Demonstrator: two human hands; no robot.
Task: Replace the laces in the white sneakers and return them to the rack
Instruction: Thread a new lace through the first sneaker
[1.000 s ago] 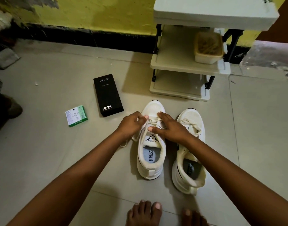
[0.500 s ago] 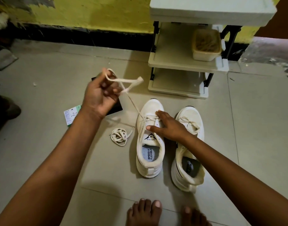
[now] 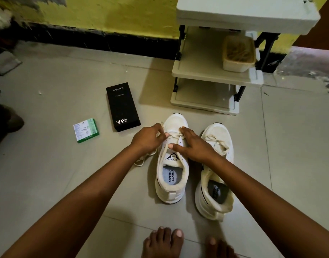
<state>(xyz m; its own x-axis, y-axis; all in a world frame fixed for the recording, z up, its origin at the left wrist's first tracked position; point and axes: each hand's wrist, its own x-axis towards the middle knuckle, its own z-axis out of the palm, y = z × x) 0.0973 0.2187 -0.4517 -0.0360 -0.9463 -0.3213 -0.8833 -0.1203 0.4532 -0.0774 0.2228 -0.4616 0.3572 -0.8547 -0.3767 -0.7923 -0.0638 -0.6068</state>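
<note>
Two white sneakers stand side by side on the tiled floor, toes toward the rack. The left sneaker (image 3: 172, 170) has only a few lace crossings near the toe. My left hand (image 3: 147, 139) pinches the cream lace (image 3: 141, 161) at the shoe's left eyelets; the loose lace trails in a pile on the floor under my wrist. My right hand (image 3: 192, 145) lies over the tongue and right eyelets, thumb pressing the tongue, fingertips at the lace. The right sneaker (image 3: 215, 175) keeps its lace, loosely threaded.
The cream shoe rack (image 3: 202, 73) stands just beyond the sneakers, a plastic tub (image 3: 238, 54) on its middle shelf. A black phone box (image 3: 122, 107) and a small green box (image 3: 86, 130) lie on the floor to the left. My bare feet (image 3: 163, 243) are in front.
Half a second ago my left hand was raised up and left, pulling a length of lace out. It has come back down to the left sneaker's eyelets. My right hand stayed on the shoe.
</note>
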